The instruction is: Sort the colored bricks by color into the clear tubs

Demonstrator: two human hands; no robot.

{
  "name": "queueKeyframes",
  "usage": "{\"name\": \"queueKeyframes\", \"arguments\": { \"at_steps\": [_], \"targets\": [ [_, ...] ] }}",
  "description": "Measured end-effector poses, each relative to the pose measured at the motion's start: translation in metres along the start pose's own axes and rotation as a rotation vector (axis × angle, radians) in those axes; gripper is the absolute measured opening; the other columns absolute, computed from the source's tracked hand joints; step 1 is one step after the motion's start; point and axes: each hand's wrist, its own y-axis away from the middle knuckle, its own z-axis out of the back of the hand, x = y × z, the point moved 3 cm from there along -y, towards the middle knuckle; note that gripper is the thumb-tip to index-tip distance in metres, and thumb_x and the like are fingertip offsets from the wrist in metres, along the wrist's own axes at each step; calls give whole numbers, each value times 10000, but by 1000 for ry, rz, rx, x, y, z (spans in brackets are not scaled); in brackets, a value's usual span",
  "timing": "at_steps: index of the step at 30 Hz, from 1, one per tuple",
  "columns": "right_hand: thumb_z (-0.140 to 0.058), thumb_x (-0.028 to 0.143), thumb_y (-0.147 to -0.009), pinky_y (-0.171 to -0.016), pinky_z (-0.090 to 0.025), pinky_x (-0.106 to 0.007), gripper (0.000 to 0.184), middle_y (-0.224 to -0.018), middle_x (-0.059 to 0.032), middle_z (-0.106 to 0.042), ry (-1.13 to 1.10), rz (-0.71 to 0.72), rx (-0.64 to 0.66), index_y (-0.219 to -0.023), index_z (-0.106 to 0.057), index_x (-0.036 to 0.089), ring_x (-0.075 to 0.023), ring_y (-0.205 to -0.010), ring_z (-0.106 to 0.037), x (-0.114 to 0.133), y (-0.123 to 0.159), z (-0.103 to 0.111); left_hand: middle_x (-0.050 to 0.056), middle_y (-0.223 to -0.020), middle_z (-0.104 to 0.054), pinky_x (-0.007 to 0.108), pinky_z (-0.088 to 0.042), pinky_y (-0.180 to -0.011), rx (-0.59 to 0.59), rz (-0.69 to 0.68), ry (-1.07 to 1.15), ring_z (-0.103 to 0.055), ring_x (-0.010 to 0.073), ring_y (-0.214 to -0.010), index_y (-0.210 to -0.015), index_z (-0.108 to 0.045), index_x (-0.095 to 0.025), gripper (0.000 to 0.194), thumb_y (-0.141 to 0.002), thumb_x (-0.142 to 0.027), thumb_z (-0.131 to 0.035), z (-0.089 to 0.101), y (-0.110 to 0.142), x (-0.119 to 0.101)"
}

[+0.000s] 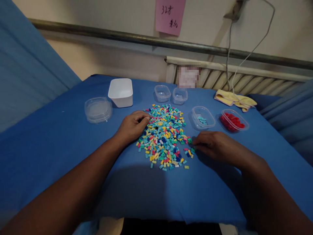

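A wide pile of small toy building bricks (165,133) in turquoise, yellow, pink, dark blue and green lies on the blue cloth. My left hand (133,126) rests against the pile's left edge, its fingers curled and thumb close to the index finger; what they hold, if anything, is hidden. At the right edge, my right hand (216,146) has its fingers pinched together beside a few green bricks (189,141). Whether a brick is between those fingertips I cannot make out. Just beyond that hand stands a clear tub (211,124) with some turquoise bricks on its bottom.
Farther right is a clear tub of red bricks (233,121), near a folded yellow cloth (234,99). Two clear tubs (162,94) stand behind the pile. A white bin (120,93) and stacked clear lids (98,111) are at left. Radiator (210,73) and pipe border the back.
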Motion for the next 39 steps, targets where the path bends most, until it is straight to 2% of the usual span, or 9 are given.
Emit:
{"name": "queueKeyframes", "arguments": {
  "at_steps": [3, 9, 12, 15, 18, 23, 29, 35, 39],
  "targets": [
    [-605, 201, -1025, -827, -528, -330, 198, -1038, -68, -796, 22, -35, 57, -1098, -787, 230, -221, -924, -739, 1, -2, -5, 75, -1077, -810, 407, -577, -1043, 9, -9, -14, -745, 253, -1043, -890, -788, -217, 290, -980, -424, -605, 0, -1, 1],
    [-593, 131, -968, -763, -484, -313, 154, -966, -49, -741, -20, -35, 64, -1013, -715, 212, -198, -835, -673, 13, -5, -6, 75, -1077, -811, 413, -577, -1031, 11, -31, -12, -744, 253, -1043, -895, -789, -216, 285, -988, -412, -605, 0, -1, 1],
    [-575, 89, -928, -751, -475, -305, 190, -953, -43, -731, -54, -39, -10, -1018, -695, 206, -187, -816, -660, 20, -5, -3, 72, -1076, -809, 415, -574, -1022, 2, -30, -15, -746, 250, -1034, -895, -789, -219, 276, -989, -404, -608, -1, -1, 3],
    [-588, 107, -950, -822, -497, -318, 243, -1040, -65, -738, -88, 10, -79, -1140, -710, 197, -201, -914, -681, 31, -7, -4, 67, -1067, -806, 410, -574, -990, 4, -43, -11, -747, 251, -1039, -898, -790, -222, 270, -992, -397, -606, -1, -1, 3],
    [-578, 137, -1007, -812, -490, -317, 209, -1039, -76, -729, -37, 74, -19, -1122, -742, 198, -201, -914, -667, 45, -12, -11, 68, -1063, -804, 411, -569, -981, 17, -54, -8, -745, 254, -1052, -891, -785, -221, 276, -998, -400, -604, -1, -1, 3],
    [-543, 168, -1066, -742, -446, -303, 235, -927, -77, -713, 115, 36, 38, -931, -733, 190, -189, -837, -639, 54, -16, -17, 73, -1056, -802, 413, -572, -987, 16, -40, 1, -747, 256, -1045, -898, -788, -213, 284, -998, -407, -605, -1, 0, 1],
    [-543, 196, -1076, -735, -422, -299, 207, -916, -71, -705, 179, 6, 71, -940, -698, 192, -184, -823, -619, 52, -14, -18, 75, -1056, -803, 422, -576, -1005, 17, -36, 4, -745, 260, -1053, -890, -785, -214, 281, -992, -405, -607, 0, -1, 0],
    [-551, 130, -1030, -725, -402, -308, 164, -896, -52, -679, 216, 10, 97, -911, -646, 191, -177, -794, -575, 55, -15, -19, 69, -1052, -803, 409, -577, -1022, 11, -44, 11, -747, 254, -1045, -870, -782, -219, 286, -992, -410, -608, -1, -1, 0],
    [-513, 160, -1096, -739, -399, -301, 235, -923, -55, -689, 179, 19, 123, -936, -683, 188, -170, -828, -601, 60, -15, -17, 70, -1055, -804, 414, -579, -1025, 14, -32, 6, -748, 256, -1041, -898, -789, -222, 275, -990, -411, -611, 0, 0, 1]
  ]
}}
